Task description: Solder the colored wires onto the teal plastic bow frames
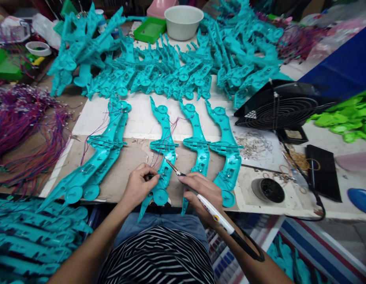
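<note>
My right hand (202,191) grips a white and black soldering iron (214,213), its tip pointing up and left over a teal plastic part (165,148). Beside that part's lower half, my left hand (141,183) is closed in a pinch; thin wires run close to its fingers, but what it pinches is too small to make out. Thin red and purple wires (174,124) stretch between this part and a second teal part (196,126) on its right. Another teal part (226,157) lies farther right, and two overlapping ones (107,150) lie at left.
Stacked teal parts (159,71) line the back, before a white basin (183,21) and green tray (150,29). Wire bundles (29,130) spread at left. On the right are a black fan (283,104), a round black tin (268,190) and a black slab (323,171).
</note>
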`<state>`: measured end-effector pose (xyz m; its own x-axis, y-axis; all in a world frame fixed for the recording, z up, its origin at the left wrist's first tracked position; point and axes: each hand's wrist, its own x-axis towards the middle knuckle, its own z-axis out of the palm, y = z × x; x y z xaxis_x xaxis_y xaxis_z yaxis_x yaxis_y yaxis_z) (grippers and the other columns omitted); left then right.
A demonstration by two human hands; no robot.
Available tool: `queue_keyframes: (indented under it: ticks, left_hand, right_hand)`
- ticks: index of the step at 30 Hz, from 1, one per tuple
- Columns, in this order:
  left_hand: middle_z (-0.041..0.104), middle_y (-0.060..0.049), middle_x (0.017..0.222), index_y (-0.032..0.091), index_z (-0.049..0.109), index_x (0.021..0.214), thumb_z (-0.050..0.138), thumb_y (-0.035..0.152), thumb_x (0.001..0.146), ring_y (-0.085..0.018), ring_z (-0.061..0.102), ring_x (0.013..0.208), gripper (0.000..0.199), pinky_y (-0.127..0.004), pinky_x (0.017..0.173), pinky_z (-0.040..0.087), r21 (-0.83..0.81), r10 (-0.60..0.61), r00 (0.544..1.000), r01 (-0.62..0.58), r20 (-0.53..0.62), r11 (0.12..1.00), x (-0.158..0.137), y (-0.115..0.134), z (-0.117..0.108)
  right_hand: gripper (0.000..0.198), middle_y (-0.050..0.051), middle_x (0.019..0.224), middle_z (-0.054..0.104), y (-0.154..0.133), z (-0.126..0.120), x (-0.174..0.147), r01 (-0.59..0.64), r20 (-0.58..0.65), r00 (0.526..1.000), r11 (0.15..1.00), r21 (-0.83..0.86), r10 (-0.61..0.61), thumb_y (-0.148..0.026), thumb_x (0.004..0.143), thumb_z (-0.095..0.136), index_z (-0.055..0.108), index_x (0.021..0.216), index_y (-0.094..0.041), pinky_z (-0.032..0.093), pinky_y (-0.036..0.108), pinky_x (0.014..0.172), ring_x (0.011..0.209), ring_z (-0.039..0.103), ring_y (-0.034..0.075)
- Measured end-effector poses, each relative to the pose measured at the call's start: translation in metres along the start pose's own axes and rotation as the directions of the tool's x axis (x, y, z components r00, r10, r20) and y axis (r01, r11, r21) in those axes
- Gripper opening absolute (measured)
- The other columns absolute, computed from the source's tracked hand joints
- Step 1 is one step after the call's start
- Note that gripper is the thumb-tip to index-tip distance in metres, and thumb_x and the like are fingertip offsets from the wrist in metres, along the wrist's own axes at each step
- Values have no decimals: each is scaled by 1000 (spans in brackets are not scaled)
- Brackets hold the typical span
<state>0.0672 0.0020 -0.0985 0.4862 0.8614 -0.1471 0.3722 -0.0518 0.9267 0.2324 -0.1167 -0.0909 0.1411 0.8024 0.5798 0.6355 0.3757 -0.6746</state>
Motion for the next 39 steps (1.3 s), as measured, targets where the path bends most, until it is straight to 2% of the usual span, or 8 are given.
queue_keyframes:
  ticks: [6,14,19,26,32,36,39]
  left_hand:
    - [56,1,63,17,68,63,64,23,67,-9,45,54,9,-20,51,38,-8,21,1000,-21,-11,1000,0,-6,2]
    - [57,0,66,18,71,65,65,24,68,-10,51,58,9,-21,53,40,-35,75,996,-77,-53,996,-2,-7,3]
    - [56,-1,69,18,72,66,65,25,68,-12,54,63,10,-21,54,43,-78,87,993,-93,-78,993,-2,-6,3]
    - [61,-3,72,19,74,71,67,30,69,-14,57,67,13,-23,57,44,-109,65,997,-70,-50,992,-2,-6,1]
    - [65,-3,71,18,71,69,66,31,70,-14,57,66,15,-24,60,44,-110,48,997,-54,-58,992,1,1,1]
    - [66,-2,67,17,70,68,66,32,70,-13,56,62,16,-24,59,43,-104,35,998,-41,-61,994,6,7,6]
    - [65,-1,66,17,69,67,64,28,70,-13,55,61,12,-24,59,41,-21,72,995,-73,-75,997,8,6,12]
  right_hand:
    - [22,4,83,70,-4,-5,-7,-99,-54,994,995,-22,98,-20,92,57,65,112,-22,54,29,72,79,67,16]
    - [21,6,87,70,17,21,20,89,38,996,983,-163,-84,-11,89,57,63,107,-19,54,29,74,80,65,16]
    - [21,7,88,69,22,34,29,89,161,985,984,-153,-64,-14,92,52,61,112,-17,53,30,73,82,62,17]
    - [23,6,87,67,24,38,29,79,189,981,989,-122,-55,-15,95,46,60,113,-19,51,28,69,80,60,17]
    - [22,7,90,69,23,38,31,70,120,991,992,-109,-57,-14,94,50,62,111,-18,52,29,71,81,61,16]
    - [28,9,91,66,12,18,28,-3,-28,1000,994,-112,0,-29,92,56,63,117,-18,53,33,76,87,63,19]
    - [23,7,92,67,1,1,17,-100,-137,986,995,-29,95,-20,89,60,65,112,-20,53,30,75,87,64,17]
